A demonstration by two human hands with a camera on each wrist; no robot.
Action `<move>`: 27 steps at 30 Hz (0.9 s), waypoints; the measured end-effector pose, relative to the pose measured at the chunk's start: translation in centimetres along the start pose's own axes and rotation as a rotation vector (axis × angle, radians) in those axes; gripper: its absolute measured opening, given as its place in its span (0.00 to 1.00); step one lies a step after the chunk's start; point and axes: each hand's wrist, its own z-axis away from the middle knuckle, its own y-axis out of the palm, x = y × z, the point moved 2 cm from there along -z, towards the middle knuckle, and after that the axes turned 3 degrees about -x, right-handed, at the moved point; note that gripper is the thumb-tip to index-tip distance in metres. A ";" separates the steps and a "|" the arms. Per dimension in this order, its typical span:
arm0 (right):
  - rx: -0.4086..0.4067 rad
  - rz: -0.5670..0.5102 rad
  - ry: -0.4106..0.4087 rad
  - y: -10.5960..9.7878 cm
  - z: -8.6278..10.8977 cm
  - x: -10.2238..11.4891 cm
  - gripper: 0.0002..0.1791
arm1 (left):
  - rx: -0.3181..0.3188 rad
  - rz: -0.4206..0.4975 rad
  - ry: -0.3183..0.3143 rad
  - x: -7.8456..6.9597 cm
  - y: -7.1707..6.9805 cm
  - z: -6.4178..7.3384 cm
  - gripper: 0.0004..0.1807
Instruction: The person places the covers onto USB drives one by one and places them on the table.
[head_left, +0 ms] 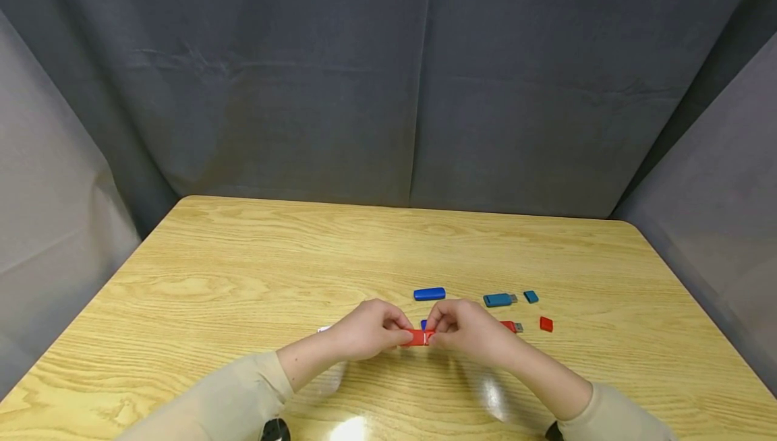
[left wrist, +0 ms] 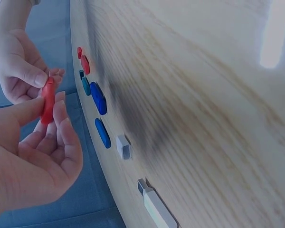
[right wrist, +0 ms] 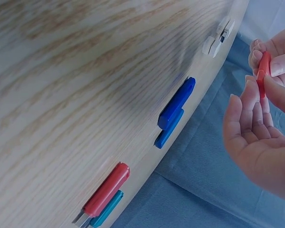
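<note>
Over a wood-grain table (head_left: 243, 272), the left hand (head_left: 370, 330) and right hand (head_left: 472, 330), both curled in, pinch opposite ends of a red USB stick (head_left: 417, 338). From it, in the head view, a blue USB stick (head_left: 429, 294) lies at 12 o'clock, an uncapped teal USB stick (head_left: 498, 300) at 2, a red cap (head_left: 546, 324) at 3.

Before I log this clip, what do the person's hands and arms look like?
The left hand and right hand are bare, no gloves or rings showing. The left sleeve and right sleeve are plain pale beige. A small dark object shows beside the left cuff, too cropped to identify.
</note>
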 end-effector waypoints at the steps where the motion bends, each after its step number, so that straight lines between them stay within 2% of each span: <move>1: 0.002 -0.004 0.000 0.0 0.0 0.0 0.04 | 0.000 -0.004 -0.001 0.0 0.0 0.0 0.06; 17: -0.007 0.017 0.006 0.0 0.0 0.1 0.04 | -0.021 -0.010 -0.006 -0.2 0.3 0.0 0.04; 27: -0.017 0.040 0.018 0.0 -0.3 0.2 0.04 | -0.060 -0.060 0.030 -0.2 0.5 -0.1 0.04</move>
